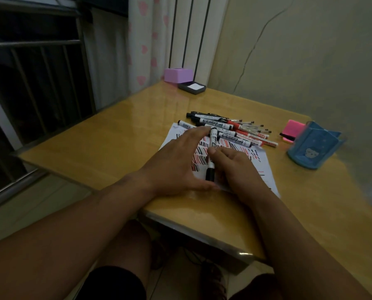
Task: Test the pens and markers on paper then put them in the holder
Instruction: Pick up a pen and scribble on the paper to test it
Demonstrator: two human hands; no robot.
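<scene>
A white sheet of paper [260, 169] covered in red and black test strokes lies on the wooden table [120, 135]. My right hand [234, 167] grips a whiteboard marker [212, 152] with a black cap, held over the paper with the cap end towards me. Beside it my left hand [178, 159] lies flat on the paper with its fingers straight, their tips near the marker's far end. A pile of markers and pens [230, 129] sits at the paper's far edge. The blue pen holder [315, 146] stands at the right.
A pink sticky-note pad [293, 128] lies just behind the holder. A purple box [178, 75] and a dark tray with white notes [192, 87] sit at the table's far corner. A window with bars is at the left, a wall at the right.
</scene>
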